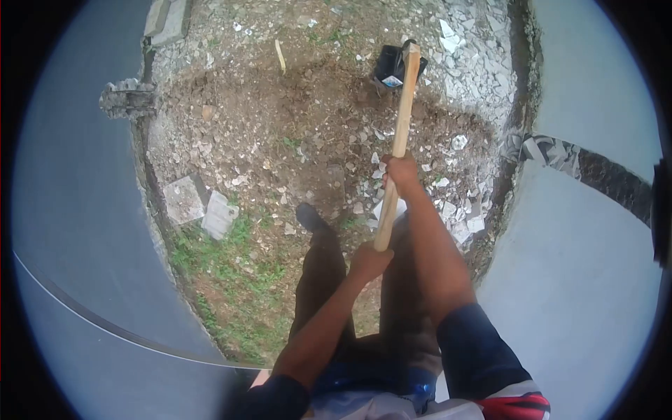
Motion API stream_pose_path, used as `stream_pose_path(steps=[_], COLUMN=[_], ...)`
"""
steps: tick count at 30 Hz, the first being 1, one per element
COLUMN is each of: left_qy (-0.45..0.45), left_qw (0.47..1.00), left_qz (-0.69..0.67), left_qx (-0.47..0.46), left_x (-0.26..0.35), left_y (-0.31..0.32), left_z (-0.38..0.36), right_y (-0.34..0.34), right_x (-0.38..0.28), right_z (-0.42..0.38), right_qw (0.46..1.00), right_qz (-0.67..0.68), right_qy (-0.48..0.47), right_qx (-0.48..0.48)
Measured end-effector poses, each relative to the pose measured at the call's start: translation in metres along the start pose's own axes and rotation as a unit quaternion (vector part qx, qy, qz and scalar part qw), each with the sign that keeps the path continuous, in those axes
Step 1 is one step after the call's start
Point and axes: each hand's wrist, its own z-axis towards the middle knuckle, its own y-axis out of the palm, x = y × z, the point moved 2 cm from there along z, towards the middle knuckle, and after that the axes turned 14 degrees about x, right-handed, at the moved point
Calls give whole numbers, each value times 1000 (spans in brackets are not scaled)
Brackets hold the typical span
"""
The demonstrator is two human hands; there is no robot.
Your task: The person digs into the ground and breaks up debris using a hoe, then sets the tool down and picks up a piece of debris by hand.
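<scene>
A long pale wooden handle (404,119) slants up through the middle of the head view, with a black metal hoe blade (389,67) at its far end, on or just over the brown soil. My left hand (370,262) is wrapped round the handle's near end. Farther up the handle, my right hand (400,171) grips it with closed fingers. A small blue and white label (392,81) shows on the blade. Whether the blade touches the soil cannot be made out.
Rubble-strewn soil (280,112) lies between grey walls at left (77,196) and right (574,266). Broken white tiles (483,63) are heaped at the upper right. Two flat slabs (220,215) and grass (241,280) lie at the left, near my shoe (308,216).
</scene>
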Motion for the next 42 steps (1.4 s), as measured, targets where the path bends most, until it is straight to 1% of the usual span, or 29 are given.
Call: stream_pose_path(steps=[1,2,4,5,7,10,12,13,15,16,17,18,20,21,22,24,26,28,29,30,31,33,35,36,38,39,40,41,42], left_qy=[-18,-52,-46,-42,-54,-108,-7,4,-56,-127,-152,-171,-129,-125,-111,-57,7,148,206,284,396,468,452,452,374,278,188,97,110], left_qw=[999,995,984,982,976,985,999,1000,998,990,979,965,969,965,973,990,993,983,978,958,916,880,880,875,898,934,949,975,980], left_qz=[-16,-20,-118,-134,-160,-91,-53,-24,-12,39,87,133,139,147,124,65,58,90,18,48,35,64,108,127,202,202,254,200,151], left_qx=[-29,-81,-122,-125,-140,-99,-1,0,-10,-52,-106,-150,-158,-177,-160,-115,-107,-65,-28,-3,49,50,101,115,108,97,23,-9,62], left_x=[54,100,164,187,203,138,26,-3,-61,-78,-96,-114,-143,-150,-156,-130,-84,-29,-14,31,74,148,186,184,115,58,-8,-81,-107], left_y=[-18,-34,-40,-41,-35,-29,-5,-2,11,9,9,13,37,36,36,38,22,1,-1,-20,-39,-76,-118,-135,-160,-166,-168,-152,-131], left_z=[-1,-9,0,8,9,-16,-32,-48,-116,-149,-177,-193,-199,-217,-224,-182,-141,-92,-62,-34,-8,46,93,113,140,124,99,63,35], right_y=[-3,-16,-25,-27,-28,-16,-11,-15,-32,-38,-43,-52,-62,-67,-69,-80,-97,-110,-112,-110,-105,-86,-51,-27,35,68,101,127,137], right_x=[-40,-48,-102,-129,-128,-70,-16,1,59,98,148,155,168,168,165,112,71,1,-38,-75,-103,-154,-185,-190,-151,-106,-48,22,71], right_z=[13,14,27,38,52,67,14,-18,-73,-103,-126,-160,-177,-177,-170,-174,-180,-204,-218,-226,-225,-211,-182,-167,-135,-123,-114,-101,-102], right_qw=[999,997,998,997,996,998,1000,1000,1000,1000,997,999,995,994,994,994,982,958,937,910,892,850,820,809,871,913,948,976,999], right_qz=[-23,-44,-28,-42,-50,-27,-14,-2,4,-5,-4,-3,52,66,78,107,178,225,246,265,291,337,372,390,338,283,248,190,37], right_qy=[13,53,40,19,15,18,2,-13,-25,-2,69,51,85,82,75,4,-67,-174,-242,-307,-333,-391,-424,-431,-339,-274,-181,-96,15], right_qx=[-28,-41,-51,-66,-78,-60,-11,26,-6,-18,-21,-1,2,-6,-12,10,-2,41,62,84,91,102,96,92,107,101,83,52,18])
